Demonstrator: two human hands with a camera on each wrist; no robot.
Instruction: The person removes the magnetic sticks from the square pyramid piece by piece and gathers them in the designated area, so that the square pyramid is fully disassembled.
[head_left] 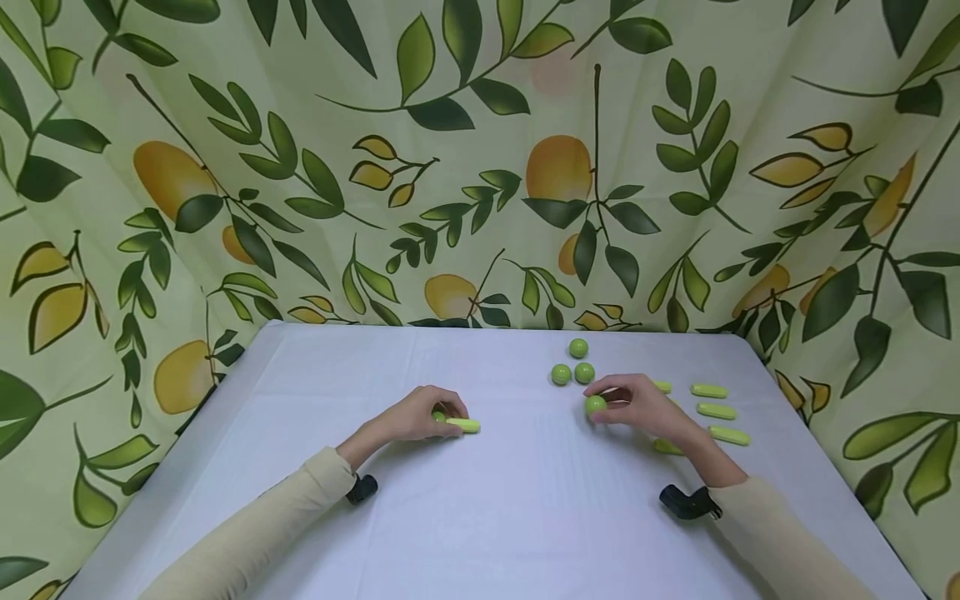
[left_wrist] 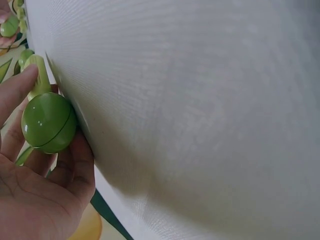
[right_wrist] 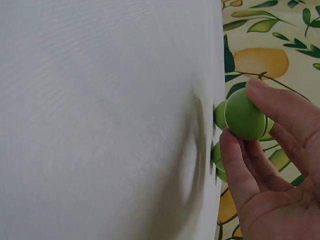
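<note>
On the left side of the table, my left hand (head_left: 416, 414) holds a light green stick-shaped piece (head_left: 467, 426) together with a glossy green ball (left_wrist: 49, 122). In the left wrist view a thin seam runs round that ball, and the stick lies just beyond it by the thumb. Over to the right, my right hand (head_left: 637, 404) pinches another green ball (right_wrist: 245, 115) between thumb and fingertips. Just beyond that hand, three similar green balls (head_left: 561, 374) sit in a small cluster on the table.
Several light green sticks (head_left: 716, 411) lie on the right part of the table, some partly hidden by the right hand and wrist. A white cloth (head_left: 510, 500) covers the table. Behind it hangs a leaf-and-fruit patterned curtain (head_left: 480, 225).
</note>
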